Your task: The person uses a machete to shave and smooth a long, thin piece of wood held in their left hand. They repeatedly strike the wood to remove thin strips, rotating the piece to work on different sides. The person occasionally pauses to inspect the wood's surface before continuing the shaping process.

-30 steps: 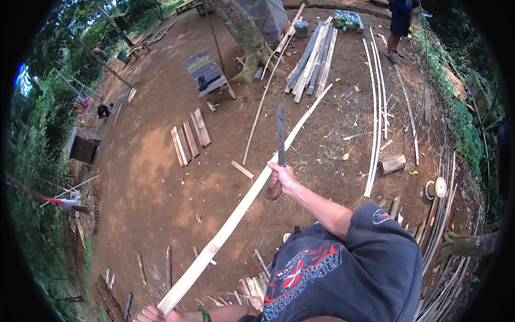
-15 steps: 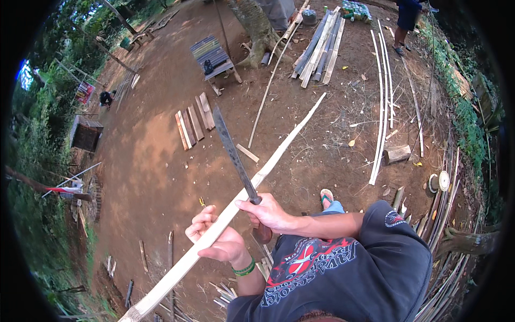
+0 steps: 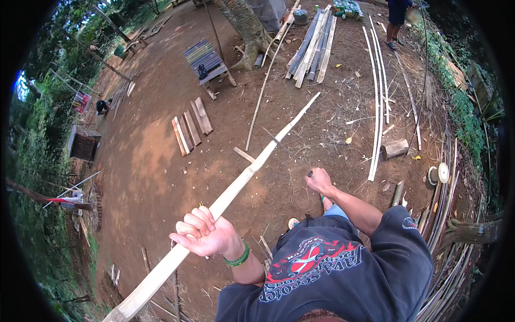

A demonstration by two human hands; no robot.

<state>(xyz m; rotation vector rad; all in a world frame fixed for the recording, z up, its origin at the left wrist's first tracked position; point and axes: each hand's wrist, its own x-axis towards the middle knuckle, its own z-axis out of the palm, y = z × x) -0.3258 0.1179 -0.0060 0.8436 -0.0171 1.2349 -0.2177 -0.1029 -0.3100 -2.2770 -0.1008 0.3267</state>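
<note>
A long pale split bamboo strip [image 3: 236,185] slants from the lower left up toward the centre and narrows to a thin far end. My left hand [image 3: 206,232], a green band on its wrist, is closed around the strip's lower half, fingers curled. To the right of the strip, my right hand [image 3: 320,181] grips a machete by its handle, mostly hidden in the fist. The dark machete blade [image 3: 279,142] is smeared by motion and lies across or right by the strip's far half; whether it touches cannot be made out.
Several short boards [image 3: 186,129] lie on the dirt ahead to the left. Beyond them stands a small slatted bench [image 3: 206,61]. A pile of split bamboo [image 3: 312,48] lies by a tree trunk [image 3: 244,32]. Long strips [image 3: 380,102] and a log [image 3: 395,149] are at right. Another person stands far right.
My right hand has moved right, away from my left hand, taking the machete with it. My left hand has gone from fingers spread under the strip to curled around it.
</note>
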